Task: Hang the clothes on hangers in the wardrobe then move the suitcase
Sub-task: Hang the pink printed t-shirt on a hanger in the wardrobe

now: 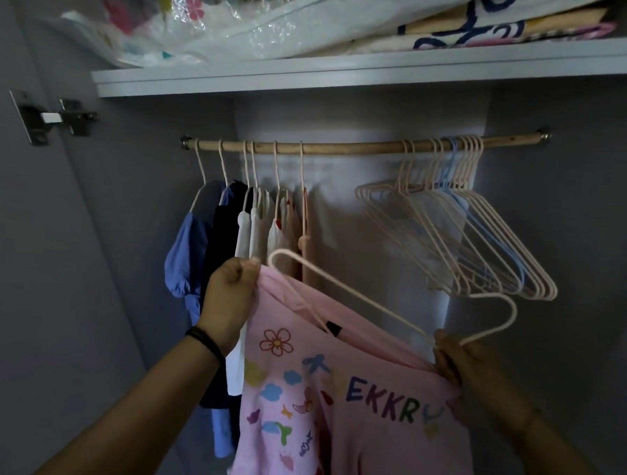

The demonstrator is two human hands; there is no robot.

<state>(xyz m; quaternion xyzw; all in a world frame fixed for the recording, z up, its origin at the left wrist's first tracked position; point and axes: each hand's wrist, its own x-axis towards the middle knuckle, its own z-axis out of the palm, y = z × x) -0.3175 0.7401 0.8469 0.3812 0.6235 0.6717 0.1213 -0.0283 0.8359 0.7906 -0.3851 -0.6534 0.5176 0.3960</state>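
The inside of a grey, dimly lit wardrobe [560, 214] is seen from above the person's hands. Across the top, a grey shelf [349, 75] is loaded with patterned bedding in clear plastic bags [243, 23]. Below it, a wooden hanging rail [345, 149] spans the space. At the rail's left end, a row of garments in blue, dark and white [247, 226] is already hung; at the right end, a bunch of empty pale pink and blue wire hangers [461, 161] is gathered. In the foreground, below the rail, a pink T-shirt printed with flowers and coloured letters [349, 421] is held up. A pale pink wire hanger [515, 315] is partly fed into its neckline, with one shoulder and the hook left outside. The shirt's upper edge is pinched by the left hand [229, 298], which wears a dark wristband [205, 338]. The hanger's neck is gripped, along with some fabric, by the right hand [458, 364]. The task is judged to be well underway: this shirt must be seated and hooked on the rail. The suitcase is out of view and is taken as unmoved; whether more clothes remain cannot be told.
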